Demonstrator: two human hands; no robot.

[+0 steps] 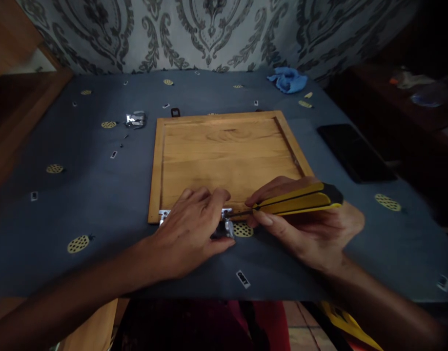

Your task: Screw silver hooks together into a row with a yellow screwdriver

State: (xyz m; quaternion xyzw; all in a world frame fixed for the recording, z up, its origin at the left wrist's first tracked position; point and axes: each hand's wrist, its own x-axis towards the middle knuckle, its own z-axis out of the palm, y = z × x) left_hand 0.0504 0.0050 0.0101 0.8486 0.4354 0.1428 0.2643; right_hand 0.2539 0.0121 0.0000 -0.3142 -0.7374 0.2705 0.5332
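A framed wooden panel (224,161), like a small cabinet door, lies flat on the table. A shiny metal hinge (229,227) sits at its near edge, partly covered by my left hand (194,224). The fingers of that hand are bent over the metal and the panel's edge, with the thumb below it. A second bit of metal (164,214) shows at the panel's near left corner; whether it joins the first is hidden. My right hand (308,229) is closed round a yellow and black screwdriver (297,201), its shaft tip against the hinge plate.
Another metal fitting (135,119) lies at the left with small screws (122,145) near it. Beyond the panel is a dark square piece (175,112). A black phone (356,152) rests at right, a blue cloth (288,80) at the back. A patterned curtain (209,34) hangs behind.
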